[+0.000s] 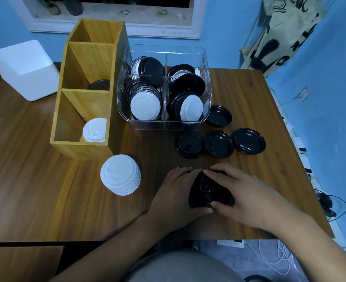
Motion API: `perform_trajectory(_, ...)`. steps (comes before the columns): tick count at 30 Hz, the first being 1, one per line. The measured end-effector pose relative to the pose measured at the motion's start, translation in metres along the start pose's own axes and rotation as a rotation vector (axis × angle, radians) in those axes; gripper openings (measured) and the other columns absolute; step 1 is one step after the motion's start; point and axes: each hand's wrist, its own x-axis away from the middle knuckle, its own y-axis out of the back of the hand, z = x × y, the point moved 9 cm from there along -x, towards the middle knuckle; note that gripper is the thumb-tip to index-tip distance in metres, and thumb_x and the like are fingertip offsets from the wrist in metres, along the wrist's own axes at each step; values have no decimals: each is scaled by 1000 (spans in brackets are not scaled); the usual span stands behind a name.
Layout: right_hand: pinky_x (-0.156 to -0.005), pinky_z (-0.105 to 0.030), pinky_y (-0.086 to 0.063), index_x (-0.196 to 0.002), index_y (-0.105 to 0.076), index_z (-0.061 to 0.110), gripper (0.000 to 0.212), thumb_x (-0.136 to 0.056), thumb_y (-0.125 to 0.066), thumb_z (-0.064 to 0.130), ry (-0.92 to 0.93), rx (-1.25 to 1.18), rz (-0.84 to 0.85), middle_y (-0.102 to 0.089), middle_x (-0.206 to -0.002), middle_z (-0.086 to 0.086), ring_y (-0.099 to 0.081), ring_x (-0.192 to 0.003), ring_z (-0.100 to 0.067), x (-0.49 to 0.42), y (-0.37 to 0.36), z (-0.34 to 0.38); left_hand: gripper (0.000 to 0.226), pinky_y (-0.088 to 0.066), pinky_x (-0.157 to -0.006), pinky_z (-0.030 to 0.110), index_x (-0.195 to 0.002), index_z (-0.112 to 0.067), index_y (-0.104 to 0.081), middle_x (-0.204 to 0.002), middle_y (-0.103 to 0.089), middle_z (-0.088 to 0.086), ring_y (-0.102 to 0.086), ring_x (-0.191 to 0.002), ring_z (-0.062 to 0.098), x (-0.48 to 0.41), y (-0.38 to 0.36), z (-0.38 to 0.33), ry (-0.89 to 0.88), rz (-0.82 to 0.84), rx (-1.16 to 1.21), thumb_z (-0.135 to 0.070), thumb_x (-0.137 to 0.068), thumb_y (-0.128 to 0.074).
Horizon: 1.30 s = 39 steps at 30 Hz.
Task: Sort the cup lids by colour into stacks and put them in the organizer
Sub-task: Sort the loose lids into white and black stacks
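I find left hand (176,188) and right hand (241,195) clasping the black lids (208,191), fingers curled: probably light, flexible, slippery; grip by rims.

Walls (239,27) painted bright blue. White-framed window (196,17) behind the table, glass dark; stained sill holds small objects too blurred to name. Dark wood-grain table (35,180), white plastic box (25,68) at its far left. Cream cloth with black markings (280,37) hangs far right, white wall socket (303,94) below it. Floor at right: white power strip (231,243), white cables (280,259), black cables (330,204). Light dim, cool.
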Motion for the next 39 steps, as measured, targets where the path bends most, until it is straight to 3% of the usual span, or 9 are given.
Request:
perform_trajectory(8, -110, -26, -42, -153, -30, 47, 79, -85, -68, 58, -36, -76, 67, -24, -150, 28, -42, -135, -4, -7, -10, -11, 91, -24, -121, 35, -144, -21, -49, -142, -56, -11, -43, -138, 12, 2, 1, -2, -27, -17, -32, -71, -72, -74)
perform_trajectory(12, -104, -23, -44, -149, -38, 47, 81, -78, -75, 61, -39, -109, 29, -34, -140, 30, -46, -128, 2, -12, -8, -13, 93, -21, -121, 30, -143, -17, -51, -141, -56, -8, -45, -137, 13, 1, 1, -3, -25, -16, -19, -78, -75, -67)
perform_trajectory(17, -99, -28, -49, -141, -48, 44, 70, -79, -62, 73, -11, -231, -8, -50, -129, 30, -51, -119, 5, -29, 3, -9, 93, -28, -119, 27, -148, -15, -46, -143, -54, -7, -42, -138, 14, 7, 10, 7, 17, 10, 13, -73, -79, -68)
perform_trajectory(21, -102, -35, -48, -138, -57, 32, 45, -96, -59, 46, 42, -38, -199, -61, -134, 14, -49, -124, -8, -67, 35, -11, 94, -20, -118, 16, -151, -17, -41, -148, -48, -6, -35, -142, 12, 18, 26, 23, 68, -15, -14, -70, -79, -69)
perform_trajectory(24, -107, -41, -43, -147, -45, 35, 53, -97, -61, 29, 62, 198, -84, -46, -152, 10, -35, -136, -15, -105, 29, -8, 93, -20, -118, 15, -150, -16, -42, -147, -48, -5, -37, -141, 13, 21, 31, 25, 61, -19, 5, -67, -78, -73)
perform_trajectory(27, -106, -42, -38, -154, -29, 40, 64, -97, -57, 31, 61, 383, 57, -31, -161, 9, -23, -142, -18, -129, 15, -5, 89, -22, -116, 16, -147, -14, -46, -142, -52, -3, -42, -136, 15, 21, 34, 21, 46, -38, 25, -62, -78, -76)
perform_trajectory(32, -103, -46, -40, -153, -27, 40, 74, -90, -62, 55, 74, 481, 112, -41, -143, 6, -30, -133, -19, -123, 8, 7, 85, -26, -114, 16, -145, -17, -47, -138, -53, -7, -44, -132, 12, 21, 38, 19, 38, -43, 60, -59, -78, -78)
perform_trajectory(36, -106, -46, -37, -157, -20, 41, 80, -90, -64, 48, 68, 424, 177, -23, -161, 11, -21, -141, -17, -127, 9, 1, 83, -31, -113, 22, -145, -19, -47, -136, -53, -8, -46, -129, 13, 20, 37, 19, 35, -39, 75, -58, -79, -79)
perform_trajectory(39, -103, -43, -38, -155, -26, 40, 77, -90, -64, 52, 50, 371, 179, -33, -158, 11, -27, -137, -16, -133, 11, -2, 83, -29, -113, 20, -143, -16, -49, -134, -55, -7, -47, -127, 13, 20, 39, 18, 23, -61, 86, -55, -77, -81)
